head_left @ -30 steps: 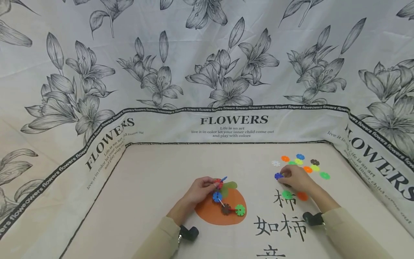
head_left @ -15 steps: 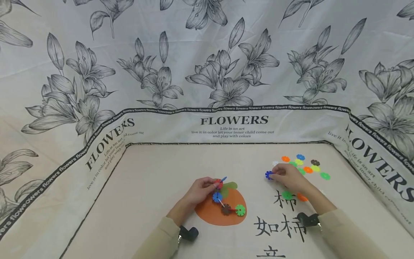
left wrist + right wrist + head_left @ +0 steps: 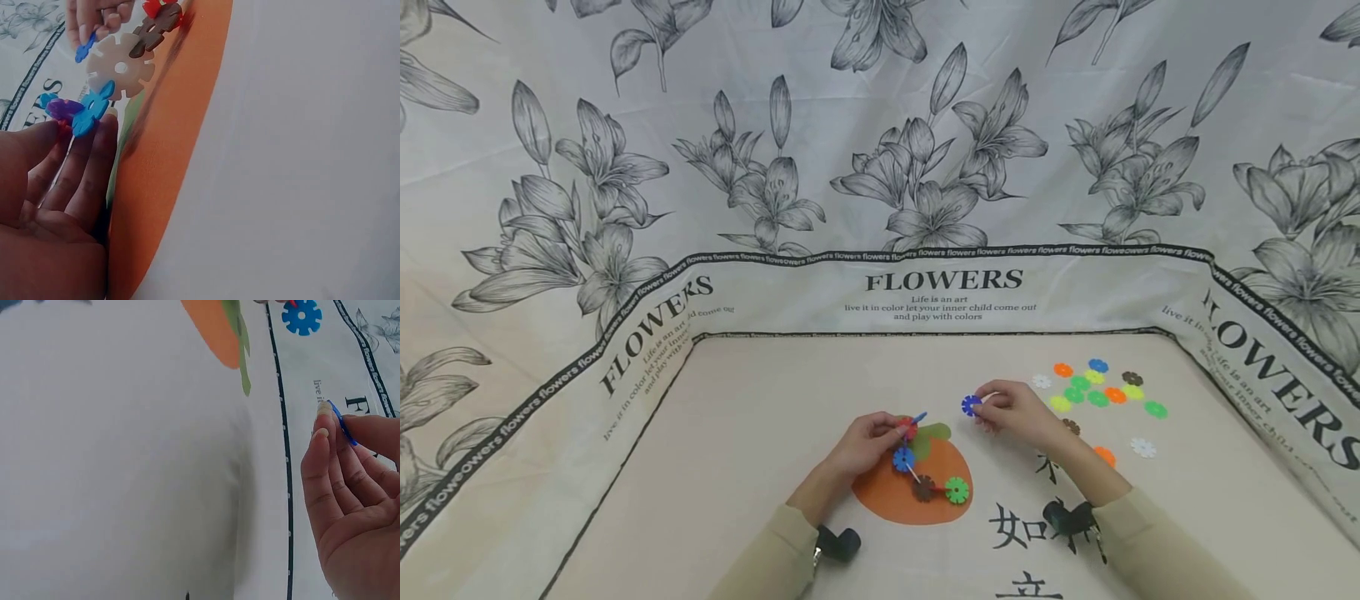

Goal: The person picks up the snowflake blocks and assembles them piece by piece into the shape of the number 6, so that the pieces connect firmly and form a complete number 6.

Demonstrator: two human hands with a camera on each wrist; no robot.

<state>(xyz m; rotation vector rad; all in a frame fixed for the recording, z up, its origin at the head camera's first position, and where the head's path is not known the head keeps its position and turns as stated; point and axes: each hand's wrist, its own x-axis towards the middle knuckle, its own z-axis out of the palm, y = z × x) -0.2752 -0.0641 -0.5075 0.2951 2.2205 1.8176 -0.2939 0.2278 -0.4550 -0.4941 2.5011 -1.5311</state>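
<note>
My left hand (image 3: 861, 446) grips one end of a chain of interlocking notched plastic discs, above the orange persimmon print. The chain shows a red disc (image 3: 907, 427) at the fingertips, then a blue disc (image 3: 903, 459), a brown disc (image 3: 923, 488) and a green disc (image 3: 957, 490) at the far end. A purple disc (image 3: 65, 110) is right at the left thumb in the left wrist view, beside a white disc (image 3: 103, 59). Between thumb and fingers, my right hand (image 3: 1018, 412) pinches a single dark blue disc (image 3: 971, 406), to the right of the chain and apart from it.
Loose discs in several colours lie at the back right, among them an orange disc (image 3: 1063, 369) and a brown disc (image 3: 1132, 378). A white disc (image 3: 1143, 448) lies nearer. Flower-printed fabric (image 3: 943, 296) rises behind and beside the table cloth (image 3: 760, 417).
My right hand has carried the dark blue disc leftward from the loose discs towards the chain. The left hand and its chain have stayed nearly in place.
</note>
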